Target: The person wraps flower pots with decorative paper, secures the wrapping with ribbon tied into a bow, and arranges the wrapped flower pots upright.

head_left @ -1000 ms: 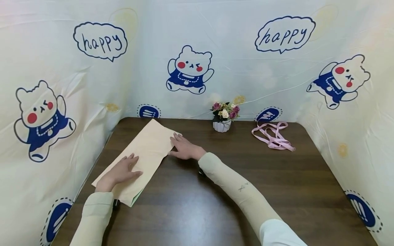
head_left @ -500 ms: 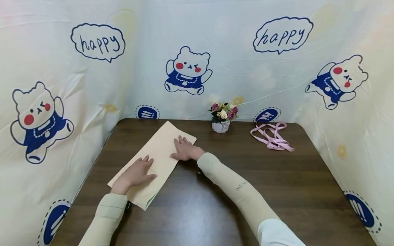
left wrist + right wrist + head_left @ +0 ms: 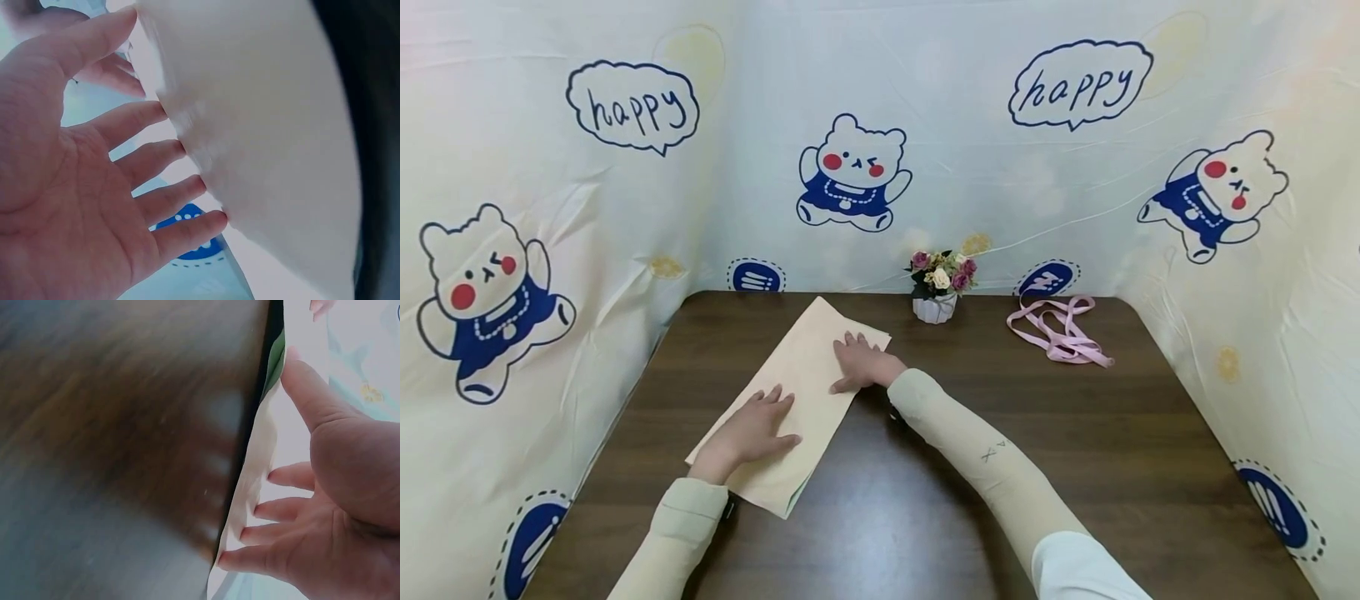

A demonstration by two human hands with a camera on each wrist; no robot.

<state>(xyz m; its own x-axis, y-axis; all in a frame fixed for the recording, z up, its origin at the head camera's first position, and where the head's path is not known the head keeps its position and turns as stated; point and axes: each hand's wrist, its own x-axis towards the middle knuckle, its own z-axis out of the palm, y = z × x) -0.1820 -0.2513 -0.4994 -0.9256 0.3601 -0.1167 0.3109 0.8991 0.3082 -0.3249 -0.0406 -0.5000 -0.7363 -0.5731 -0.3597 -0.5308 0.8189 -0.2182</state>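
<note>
A flat, folded cream sheet [image 3: 797, 400], paper or thin cloth, lies slantwise on the table. Green shows inside its fold at the near corner. On its lower left part rests my left hand [image 3: 751, 433], fingers spread and fairly straight. My right hand [image 3: 865, 363] presses near the upper right edge, also with spread fingers. In the left wrist view, the fingertips of the left hand [image 3: 94, 181] touch the sheet [image 3: 250, 125]. The right wrist view has the right hand [image 3: 300, 519] with its fingertips on the sheet [image 3: 265, 434] along its edge.
At the back of the dark wooden table [image 3: 1000, 517] stands a small white pot of artificial flowers [image 3: 938, 287]. A loose pink ribbon [image 3: 1063, 333] lies at the back right. A printed cloth backdrop [image 3: 985, 167] surrounds the table on three sides.
The cream sheet has slid to the right across the table, the left hand travelling with it. My right hand has shifted slightly right and lies farther over the sheet than before.
</note>
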